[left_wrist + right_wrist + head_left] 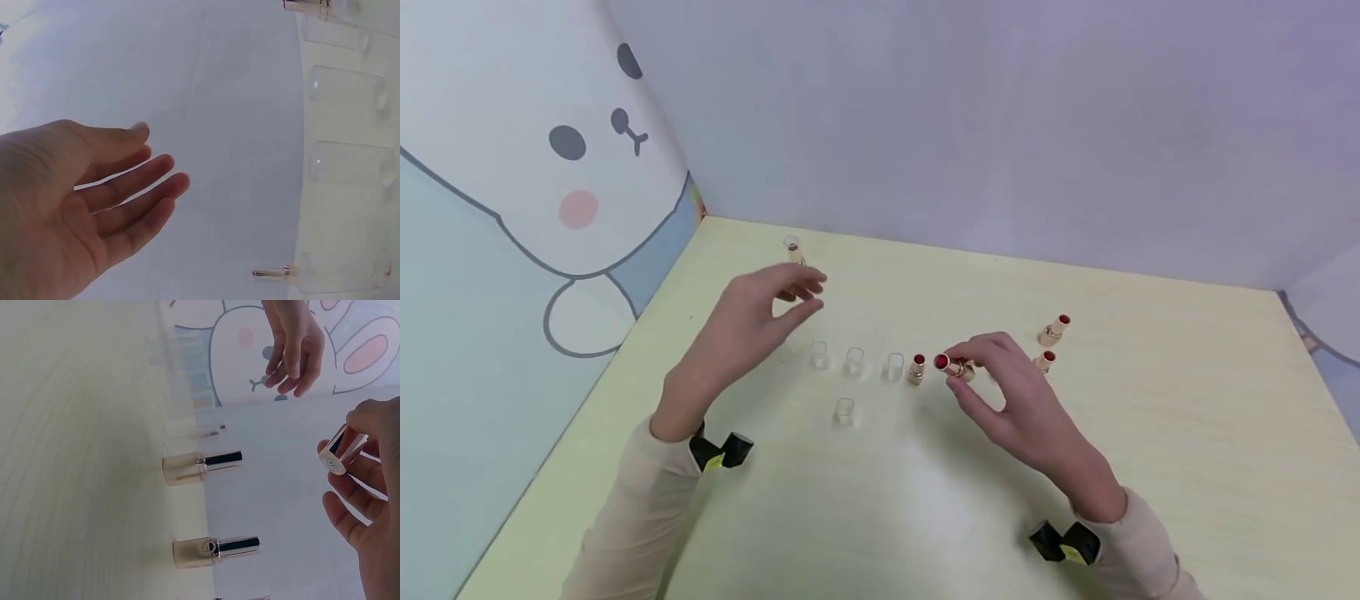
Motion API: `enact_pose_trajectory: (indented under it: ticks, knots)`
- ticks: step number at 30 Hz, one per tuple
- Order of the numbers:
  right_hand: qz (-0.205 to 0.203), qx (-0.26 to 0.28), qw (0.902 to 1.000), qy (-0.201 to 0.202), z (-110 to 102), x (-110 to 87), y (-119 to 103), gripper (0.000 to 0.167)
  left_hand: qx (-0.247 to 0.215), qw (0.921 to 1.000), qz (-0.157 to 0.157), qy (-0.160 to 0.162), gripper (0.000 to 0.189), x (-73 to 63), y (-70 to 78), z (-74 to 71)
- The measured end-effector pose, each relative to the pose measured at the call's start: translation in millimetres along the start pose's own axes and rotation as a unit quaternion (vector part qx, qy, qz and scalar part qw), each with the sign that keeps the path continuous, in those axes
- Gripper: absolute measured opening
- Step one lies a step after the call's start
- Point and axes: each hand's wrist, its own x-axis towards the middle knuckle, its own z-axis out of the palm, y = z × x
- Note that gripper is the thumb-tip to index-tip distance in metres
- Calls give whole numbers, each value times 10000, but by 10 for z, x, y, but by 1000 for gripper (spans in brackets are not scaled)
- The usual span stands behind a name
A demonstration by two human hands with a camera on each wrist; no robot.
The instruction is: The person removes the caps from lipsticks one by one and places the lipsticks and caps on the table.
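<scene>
My right hand pinches a gold lipstick tube with a red top between thumb and fingertips. In the right wrist view the held tube is tilted, its flat base showing. Just left of it a similar lipstick stands upright on the table; another base shows partly behind my fingers. My left hand hovers over the left side with fingers loosely bent, holding nothing. Below and right of it stand several clear caps in a rough row, with one cap nearer me.
At the back left, a lipstick stands with a clear cover over its top. Two more lipsticks, one farther back and one partly hidden, are beyond my right hand. A wall bounds the pale table at the back.
</scene>
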Motion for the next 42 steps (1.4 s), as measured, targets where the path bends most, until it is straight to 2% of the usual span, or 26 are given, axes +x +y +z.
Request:
enact_pose_trajectory:
  ticks: [2, 5, 13, 15, 19, 23, 32, 42]
  knots:
    - [8, 56, 10000, 1, 12, -14, -9, 35, -136, 9993, 26, 341, 33, 14, -84, 4]
    - [0, 107, 9999, -62, 32, -43, -15, 36, -144, 9977, -100, 654, 38, 19, -186, 13]
    - [195, 295, 9988, -336, 96, -130, -28, 39, -95, 9902, -893, 1065, 37, 130, -438, 13]
    - [189, 325, 9986, -374, 116, -155, -29, 41, -116, 9889, -1072, 1018, 37, 169, -485, 2]
    - [264, 311, 9983, -418, 145, -216, -32, 43, -266, 9870, -1444, 653, 43, 242, -536, -15]
    - [412, 407, 9970, -514, 175, -280, -25, 43, -461, 9840, -1680, 364, 48, 322, -565, 1]
    - [285, 587, 9964, -538, 251, -401, 11, 47, -500, 9833, -1741, 179, 51, 501, -653, 73]
    - [382, 756, 9929, -830, 291, -433, 24, 41, -265, 9854, -1665, 257, 48, 571, -730, 183]
